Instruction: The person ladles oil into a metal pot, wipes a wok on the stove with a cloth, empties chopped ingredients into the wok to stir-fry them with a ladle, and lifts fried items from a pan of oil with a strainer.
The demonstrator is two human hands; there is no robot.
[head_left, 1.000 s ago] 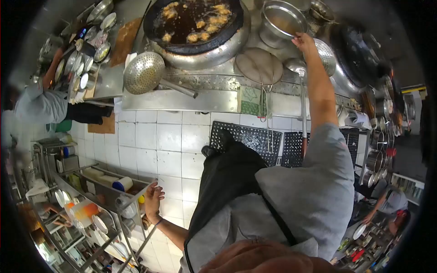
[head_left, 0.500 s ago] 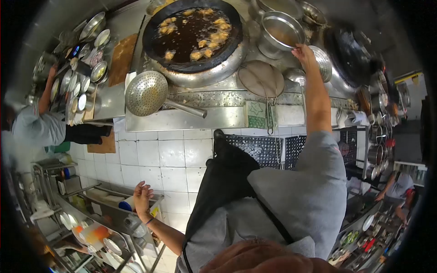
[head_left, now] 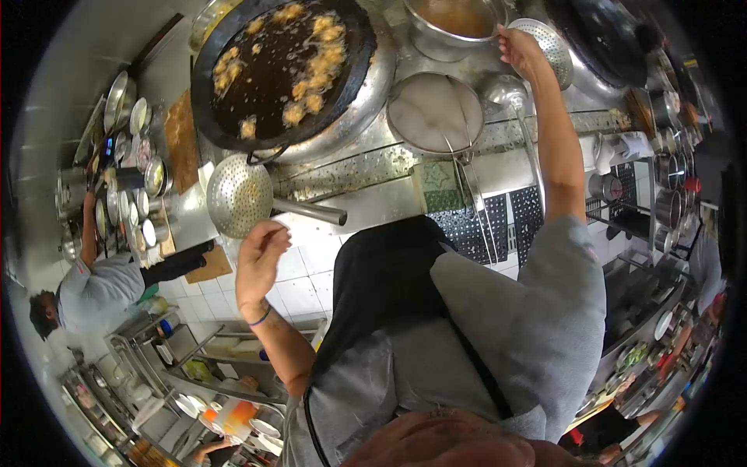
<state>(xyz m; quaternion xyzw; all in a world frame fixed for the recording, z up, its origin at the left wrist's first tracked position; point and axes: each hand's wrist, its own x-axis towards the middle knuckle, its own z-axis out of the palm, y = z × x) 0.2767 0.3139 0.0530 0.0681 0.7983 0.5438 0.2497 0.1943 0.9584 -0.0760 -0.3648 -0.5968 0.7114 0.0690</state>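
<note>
My right hand (head_left: 520, 53) is closed at the rim of a steel pot (head_left: 455, 23) with brownish liquid, its fingers pinched there. My left hand (head_left: 261, 261) is in the air just below the perforated strainer (head_left: 240, 196), fingers apart and slightly curled, holding nothing. Golden pieces (head_left: 325, 66) fry in dark oil in a large black wok (head_left: 204, 86). Between wok and pot lies a round mesh skimmer (head_left: 436, 113), its long wire handle over the counter edge. A ladle (head_left: 504, 93) rests beside it, and another perforated strainer (head_left: 545, 47) lies behind my right hand.
A green patterned cloth (head_left: 437, 185) lies on the counter edge. At far left a co-worker (head_left: 101, 292) reaches toward bowls and pans. Another black wok (head_left: 599, 39) is at upper right. Metal shelves (head_left: 194, 381) stand behind me at lower left; racks of pots stand at right.
My left hand has risen from low at the left to near the strainer. My right hand is still at the pot's rim. The view has turned and come closer to the stove.
</note>
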